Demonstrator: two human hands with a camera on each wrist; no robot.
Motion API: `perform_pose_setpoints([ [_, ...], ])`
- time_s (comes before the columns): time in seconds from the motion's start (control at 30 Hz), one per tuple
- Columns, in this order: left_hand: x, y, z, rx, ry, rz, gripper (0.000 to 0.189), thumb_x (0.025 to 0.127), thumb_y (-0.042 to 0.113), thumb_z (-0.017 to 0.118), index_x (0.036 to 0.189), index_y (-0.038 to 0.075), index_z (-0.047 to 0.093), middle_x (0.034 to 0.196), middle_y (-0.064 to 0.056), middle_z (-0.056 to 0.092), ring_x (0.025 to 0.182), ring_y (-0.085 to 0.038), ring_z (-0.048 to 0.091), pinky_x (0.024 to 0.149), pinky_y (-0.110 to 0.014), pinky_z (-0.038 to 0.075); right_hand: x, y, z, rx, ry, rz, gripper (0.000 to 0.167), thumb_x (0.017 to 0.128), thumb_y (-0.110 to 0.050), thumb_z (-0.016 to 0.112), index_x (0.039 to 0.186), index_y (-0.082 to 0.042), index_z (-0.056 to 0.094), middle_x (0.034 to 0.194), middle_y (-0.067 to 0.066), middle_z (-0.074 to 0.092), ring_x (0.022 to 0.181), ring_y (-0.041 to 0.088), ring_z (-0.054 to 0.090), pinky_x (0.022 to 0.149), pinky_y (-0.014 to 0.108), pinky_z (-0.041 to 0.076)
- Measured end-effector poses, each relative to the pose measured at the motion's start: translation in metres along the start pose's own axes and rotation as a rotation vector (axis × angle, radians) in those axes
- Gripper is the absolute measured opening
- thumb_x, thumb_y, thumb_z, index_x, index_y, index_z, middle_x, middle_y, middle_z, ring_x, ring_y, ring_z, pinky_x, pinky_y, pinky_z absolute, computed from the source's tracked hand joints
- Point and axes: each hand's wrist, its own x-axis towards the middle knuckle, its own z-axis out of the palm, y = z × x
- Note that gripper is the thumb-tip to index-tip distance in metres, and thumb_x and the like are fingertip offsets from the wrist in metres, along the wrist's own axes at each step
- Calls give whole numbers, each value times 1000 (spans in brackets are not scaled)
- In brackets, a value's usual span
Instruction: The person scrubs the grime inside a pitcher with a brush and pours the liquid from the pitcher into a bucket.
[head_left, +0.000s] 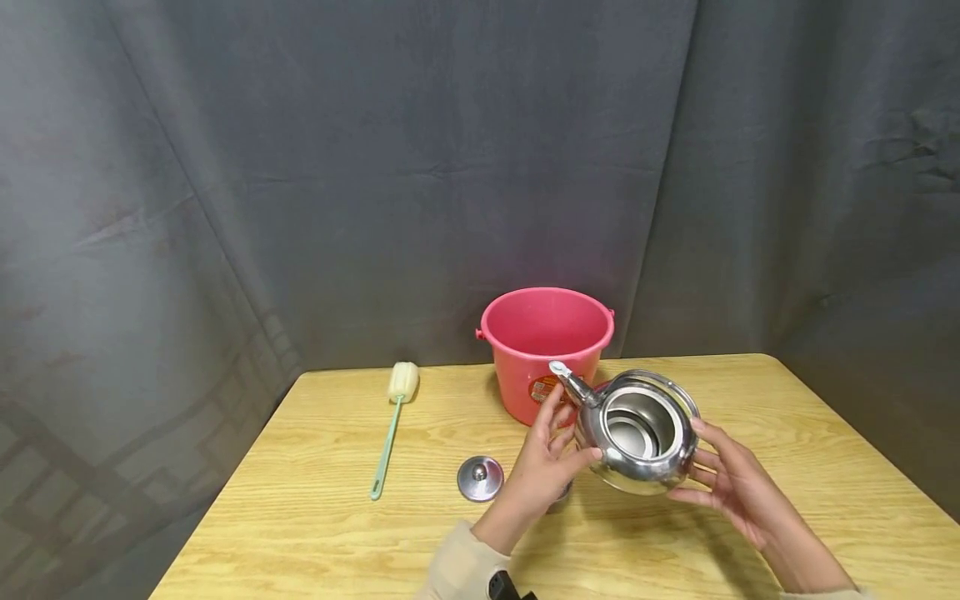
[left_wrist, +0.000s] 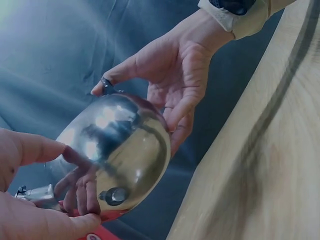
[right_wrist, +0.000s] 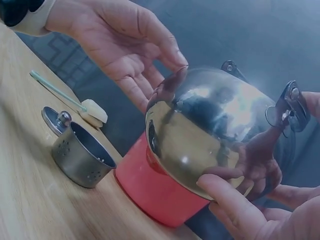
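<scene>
Both hands hold a shiny steel teapot (head_left: 647,472) above the table, tilted so its lidless mouth faces the head camera. My left hand (head_left: 542,468) grips the spout side, with the thumb on the body near the rim. On the opposite side, my right hand (head_left: 738,485) holds the body, its thumb by the raised handle (head_left: 678,392). The spout points up and left and has a whitish tip. Below lies the steel lid (head_left: 481,478), knob up. Beside the lid stands a perforated metal strainer (right_wrist: 82,157), mostly hidden behind my left hand in the head view.
A pink bucket (head_left: 517,362) stands at the back of the wooden table (head_left: 300,517), just behind the teapot. Left of it lies a sponge brush (head_left: 403,382) with a long green handle. Grey cloth (head_left: 450,167) hangs behind the table.
</scene>
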Motion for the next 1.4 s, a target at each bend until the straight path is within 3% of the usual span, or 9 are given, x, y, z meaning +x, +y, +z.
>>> perform_pose_setpoints([
  [0.17,-2,-5,5,59,-15,7,85,83,-7,67,154,14,25,145,-17,38,132,-39,38,104,-45,36,-1,0,-2,-22,28,24,57,102,-36,39,144,-3,19,114,15,54,98,24,61,79,54,52],
  [0.37,-4,-9,9,44,-42,2,81,83,-7,65,152,11,28,145,-14,36,131,-38,39,102,-41,39,-3,0,-5,7,39,39,26,101,-34,42,123,-19,44,112,14,56,97,25,63,79,53,52],
  [0.47,-5,-11,12,24,-44,-37,78,83,-8,66,151,10,32,146,-11,33,128,-35,42,99,-35,42,-3,0,-5,-7,30,54,42,102,-36,41,137,-13,35,116,17,54,98,25,62,80,53,52],
  [0.6,-7,-13,14,71,-36,-89,76,83,-5,68,149,14,36,151,-11,26,129,-38,40,99,-34,42,-3,1,-8,-49,19,93,72,101,-40,39,151,-1,6,131,28,42,102,28,60,82,54,50],
  [0.77,-10,-17,18,120,-40,-124,81,80,-5,70,150,16,35,153,-14,22,129,-37,40,95,-36,45,-3,5,-13,-70,3,129,80,100,-46,36,152,0,-4,143,41,15,108,37,54,84,54,49],
  [0.97,-10,-25,23,88,-42,-135,88,76,-9,69,151,14,31,152,-16,22,126,-31,46,92,-31,47,-2,11,-19,-62,-31,155,83,100,-47,34,151,-2,-12,150,38,-8,126,60,30,85,53,49],
  [1.1,-9,-31,26,51,-35,-152,89,74,-10,68,151,11,30,150,-14,26,121,-26,50,90,-30,48,-2,15,-23,-75,-46,174,84,100,-49,32,150,-2,-16,148,40,-11,132,60,12,86,51,49],
  [1.27,-9,-34,29,51,-24,-157,89,72,-13,68,150,8,32,140,-10,37,106,-22,56,84,-28,49,-1,20,-27,-102,-45,210,87,99,-51,32,149,2,-15,145,45,-5,127,51,34,85,50,50],
  [1.4,-9,-37,31,70,-4,-169,89,70,-13,69,149,9,34,131,-6,42,98,-20,55,80,-27,48,-1,23,-29,-105,-9,212,82,99,-49,35,148,8,2,145,42,10,117,36,48,85,51,50],
])
